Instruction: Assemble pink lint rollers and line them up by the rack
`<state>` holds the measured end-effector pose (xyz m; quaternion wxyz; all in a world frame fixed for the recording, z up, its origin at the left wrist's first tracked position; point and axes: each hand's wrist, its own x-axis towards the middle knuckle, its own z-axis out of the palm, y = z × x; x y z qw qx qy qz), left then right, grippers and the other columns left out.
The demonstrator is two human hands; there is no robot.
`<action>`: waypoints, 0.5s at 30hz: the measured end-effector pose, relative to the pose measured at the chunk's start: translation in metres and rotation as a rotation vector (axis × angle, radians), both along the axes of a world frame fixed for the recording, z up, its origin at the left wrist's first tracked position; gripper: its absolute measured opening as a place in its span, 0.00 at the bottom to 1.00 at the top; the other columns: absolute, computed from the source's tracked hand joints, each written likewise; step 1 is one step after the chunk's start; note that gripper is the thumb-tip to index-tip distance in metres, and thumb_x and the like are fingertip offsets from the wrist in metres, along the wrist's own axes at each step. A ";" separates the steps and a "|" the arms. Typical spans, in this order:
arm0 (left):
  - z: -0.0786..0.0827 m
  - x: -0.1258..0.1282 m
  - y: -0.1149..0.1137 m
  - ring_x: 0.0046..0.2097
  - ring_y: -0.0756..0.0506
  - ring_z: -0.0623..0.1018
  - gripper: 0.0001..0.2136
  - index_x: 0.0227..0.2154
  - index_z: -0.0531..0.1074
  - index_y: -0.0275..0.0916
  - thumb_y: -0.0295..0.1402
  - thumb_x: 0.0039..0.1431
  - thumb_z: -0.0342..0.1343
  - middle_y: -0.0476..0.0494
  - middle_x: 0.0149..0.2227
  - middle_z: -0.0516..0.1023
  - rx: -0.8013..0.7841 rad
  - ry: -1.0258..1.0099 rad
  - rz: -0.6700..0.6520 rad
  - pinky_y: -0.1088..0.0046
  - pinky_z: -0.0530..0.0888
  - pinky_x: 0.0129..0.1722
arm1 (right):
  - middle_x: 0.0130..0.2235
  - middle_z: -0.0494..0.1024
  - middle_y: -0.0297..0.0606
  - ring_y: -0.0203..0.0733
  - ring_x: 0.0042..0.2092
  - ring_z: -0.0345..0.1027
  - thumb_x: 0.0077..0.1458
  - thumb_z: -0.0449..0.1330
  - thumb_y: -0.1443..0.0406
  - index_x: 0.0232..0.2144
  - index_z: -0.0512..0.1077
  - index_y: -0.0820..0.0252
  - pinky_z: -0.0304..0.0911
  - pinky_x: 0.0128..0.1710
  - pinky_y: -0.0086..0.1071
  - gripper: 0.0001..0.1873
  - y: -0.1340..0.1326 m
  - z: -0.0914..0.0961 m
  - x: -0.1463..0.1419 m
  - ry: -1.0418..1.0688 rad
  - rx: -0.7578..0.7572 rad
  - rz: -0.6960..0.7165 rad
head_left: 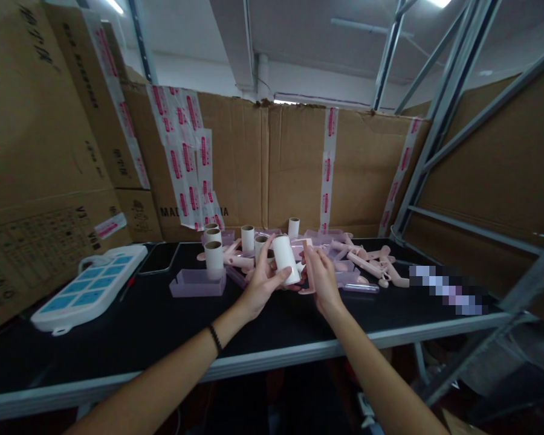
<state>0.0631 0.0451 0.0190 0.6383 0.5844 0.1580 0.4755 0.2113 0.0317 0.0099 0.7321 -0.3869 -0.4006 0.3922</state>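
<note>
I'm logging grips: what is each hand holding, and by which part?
The left hand holds a white roll around its side; the right hand grips a pink piece along its right side.

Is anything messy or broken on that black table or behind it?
Yes. The brown cardboard panel behind the flat black table has a ragged top edge, maybe torn, and its red-and-white tape strips on the left overlap crookedly. On the table, pale pink plastic pieces lie jumbled at odd angles. I see no spill.

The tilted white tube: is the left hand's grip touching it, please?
Touching: the head view shows the left hand's grip on the white tube, thumb across its side.
</note>
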 end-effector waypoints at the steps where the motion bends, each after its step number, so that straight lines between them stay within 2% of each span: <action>1: -0.001 0.001 0.000 0.44 0.40 0.81 0.48 0.71 0.39 0.57 0.37 0.57 0.67 0.35 0.61 0.70 -0.004 -0.006 0.012 0.60 0.82 0.40 | 0.23 0.71 0.28 0.34 0.21 0.60 0.55 0.62 0.45 0.35 0.72 0.56 0.58 0.20 0.28 0.20 0.000 0.000 -0.001 0.008 -0.016 -0.002; 7: -0.006 0.003 0.006 0.55 0.40 0.76 0.47 0.68 0.45 0.51 0.34 0.52 0.70 0.35 0.63 0.67 0.029 -0.037 0.082 0.65 0.77 0.49 | 0.28 0.75 0.31 0.38 0.26 0.66 0.54 0.62 0.45 0.36 0.72 0.55 0.60 0.23 0.30 0.21 -0.001 0.004 -0.016 0.082 -0.049 0.019; 15: -0.007 0.002 0.005 0.56 0.40 0.75 0.47 0.68 0.46 0.52 0.35 0.52 0.71 0.36 0.63 0.68 0.032 -0.032 0.068 0.62 0.75 0.53 | 0.31 0.77 0.33 0.40 0.33 0.69 0.53 0.64 0.47 0.35 0.72 0.56 0.62 0.29 0.31 0.20 0.008 0.004 -0.023 0.109 0.025 -0.023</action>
